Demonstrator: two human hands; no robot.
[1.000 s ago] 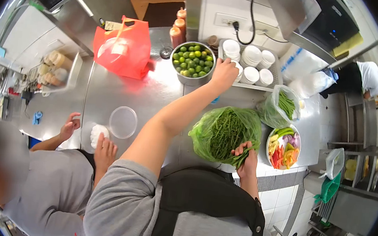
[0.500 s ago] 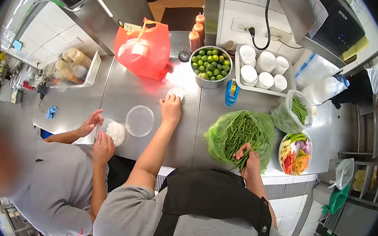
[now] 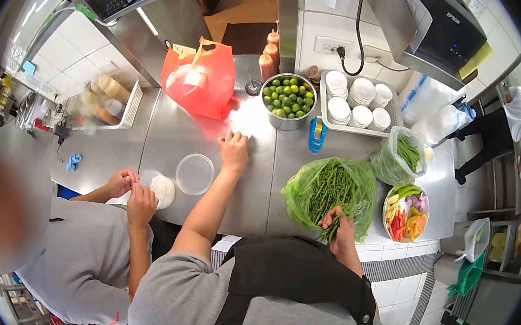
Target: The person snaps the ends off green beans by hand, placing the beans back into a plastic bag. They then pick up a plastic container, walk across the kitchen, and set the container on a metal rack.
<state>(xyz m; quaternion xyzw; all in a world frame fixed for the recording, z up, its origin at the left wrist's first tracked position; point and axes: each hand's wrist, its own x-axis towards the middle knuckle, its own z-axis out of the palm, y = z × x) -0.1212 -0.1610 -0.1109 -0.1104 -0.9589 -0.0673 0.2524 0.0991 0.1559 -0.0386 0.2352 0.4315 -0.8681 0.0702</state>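
Note:
My left hand (image 3: 234, 154) reaches out over the steel counter, its fingers bent and drawn together with the tips at the metal surface. Glare beside the fingertips hides what they hold, if anything. Close to the body, my right hand (image 3: 342, 238) is closed around a small bunch of green beans (image 3: 329, 233) at the near edge of an open green plastic bag (image 3: 299, 188). More green beans (image 3: 333, 191) fill that bag. A round clear plastic lid or container (image 3: 195, 174) lies left of my left forearm.
A co-worker's hands (image 3: 141, 204) are beside a tub of white stuff (image 3: 162, 189) on the left. Farther back stand a red bag (image 3: 198, 78), sauce bottles (image 3: 266, 66), a pot of limes (image 3: 286, 124), a tape dispenser (image 3: 317, 136) and stacked white cups (image 3: 363, 91). Cut vegetables (image 3: 406, 217) sit right.
A round white item under my left fingertips no longer shows, and those fingers are drawn closer together. My right hand stays on the beans. The co-worker's hands have come nearer each other.

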